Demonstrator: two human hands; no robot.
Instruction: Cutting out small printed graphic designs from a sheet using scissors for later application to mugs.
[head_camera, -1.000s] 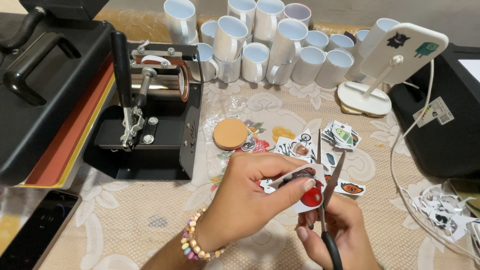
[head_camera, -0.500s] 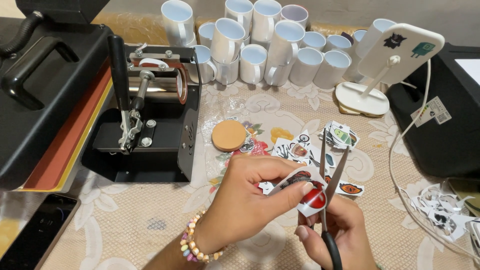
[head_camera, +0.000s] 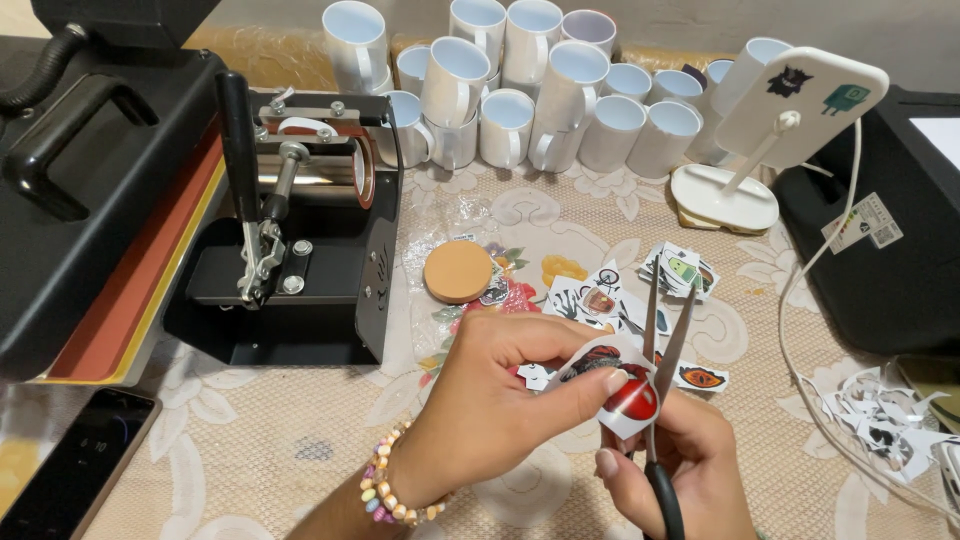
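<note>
So the left hand (head_camera: 500, 400) is pinching a small paper cutout (head_camera: 620, 385) with a red round picture on it, thumb on top and fingers curled under, holding it up just above the lace tablecloth (head_camera: 250, 450). The right hand (head_camera: 680, 470) is closed around the dark handle of the scissors (head_camera: 662, 340), and the 2 blades are spread apart in a narrow V pointing away from the person, up toward the mugs.

The bit that matters: the cutout sits right in the crotch of that V, its right edge touching the blades near the pivot. So the paper lies to the left of the scissors, the blades run roughly straight away from the body, and the cutout's edge crosses them almost sideways. Both hands are practically touching, left one feeding, right one cutting. I'd guess any turning of the paper comes from the left hand, since it has the grip on it.

Nearby there's a pile of finished stickers (head_camera: 680, 270) just past the blade tips, a round cork coaster (head_camera: 458, 270), and white scraps (head_camera: 880, 415) off to the right
</note>
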